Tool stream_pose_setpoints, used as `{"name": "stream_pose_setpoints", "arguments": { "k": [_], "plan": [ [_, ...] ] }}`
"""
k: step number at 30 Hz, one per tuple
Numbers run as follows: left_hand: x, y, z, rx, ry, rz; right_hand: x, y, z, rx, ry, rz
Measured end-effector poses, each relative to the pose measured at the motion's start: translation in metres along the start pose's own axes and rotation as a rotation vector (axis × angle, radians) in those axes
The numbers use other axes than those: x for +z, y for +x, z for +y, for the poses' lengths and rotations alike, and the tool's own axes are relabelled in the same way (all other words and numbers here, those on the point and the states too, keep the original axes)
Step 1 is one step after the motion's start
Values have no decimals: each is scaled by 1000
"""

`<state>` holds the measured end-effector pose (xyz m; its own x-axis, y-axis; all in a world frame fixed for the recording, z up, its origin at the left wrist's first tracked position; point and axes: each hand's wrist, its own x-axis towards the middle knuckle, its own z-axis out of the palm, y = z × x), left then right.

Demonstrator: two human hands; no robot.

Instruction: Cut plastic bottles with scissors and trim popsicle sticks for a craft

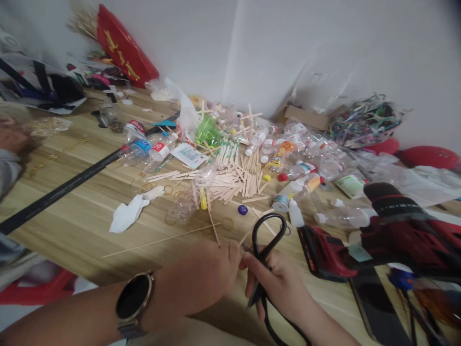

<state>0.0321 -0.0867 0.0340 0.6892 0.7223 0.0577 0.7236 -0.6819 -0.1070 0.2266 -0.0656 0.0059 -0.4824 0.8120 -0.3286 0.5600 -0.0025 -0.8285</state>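
Note:
My right hand (279,281) is wrapped round a pair of black-handled scissors (268,235), one handle loop pointing up and the other down by the wrist. Directly beside it, my left hand (211,271), with a watch (135,295) on the wrist, is closed. Its fingertips meet the right hand near the scissors' pivot, and what they hold is hidden and blurred. A thin wooden stick (215,226) reaches to the left knuckles; whether it is held or lies behind them is unclear. Just beyond lie a clear cut bottle (183,204) and a blue cap (242,210).
Flat wooden sticks (230,182) and several plastic bottles (306,168) cover the table's middle. A red cordless drill (389,235) and a phone (378,307) lie at right. A crumpled tissue (129,211) and a long black strip (65,190) are at left, near another person's hand (12,134).

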Motion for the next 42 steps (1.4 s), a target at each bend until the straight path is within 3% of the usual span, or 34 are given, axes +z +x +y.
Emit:
{"name": "stream_pose_setpoints", "arguments": {
  "k": [3, 5, 7, 9, 11, 17, 19, 23, 28, 31, 33, 35, 39, 42],
  "plan": [
    [1, 1, -2, -12, -66, -56, -8, 1, 0, -239, -309, 230],
    [0, 1, -2, 3, -69, -67, -10, 1, 0, -290, -398, 275],
    [-1, 1, -2, 9, -13, -35, -8, 0, -2, -173, -286, 172],
    [-2, 2, -1, 18, 41, 25, -4, -1, -3, 23, -22, -14],
    [-2, 2, -1, 27, 40, 50, -2, -2, -3, 53, 47, -60],
    [1, 3, -3, -11, -139, -72, -10, -3, 4, -400, -454, 325],
    [1, 3, -3, -24, -120, -52, -9, -3, 2, -317, -347, 275],
    [0, 4, -2, 21, -54, 55, 1, -2, -9, 118, 297, -18],
    [7, 5, 1, -13, -111, 19, 6, -2, -13, 200, 512, -8],
    [7, 6, -1, -181, -425, 28, 5, -3, -10, 145, 409, 63],
    [4, 8, -4, -302, -812, 37, 4, -4, -9, 65, 274, 143],
    [1, 11, -9, -374, -1249, -30, 4, -3, -10, -10, 181, 213],
    [5, 16, -12, -378, -2006, -255, 4, -3, -12, -97, 214, 216],
    [12, 17, -11, -310, -2283, -304, 4, -6, -9, -77, 333, 100]
  ]
}}
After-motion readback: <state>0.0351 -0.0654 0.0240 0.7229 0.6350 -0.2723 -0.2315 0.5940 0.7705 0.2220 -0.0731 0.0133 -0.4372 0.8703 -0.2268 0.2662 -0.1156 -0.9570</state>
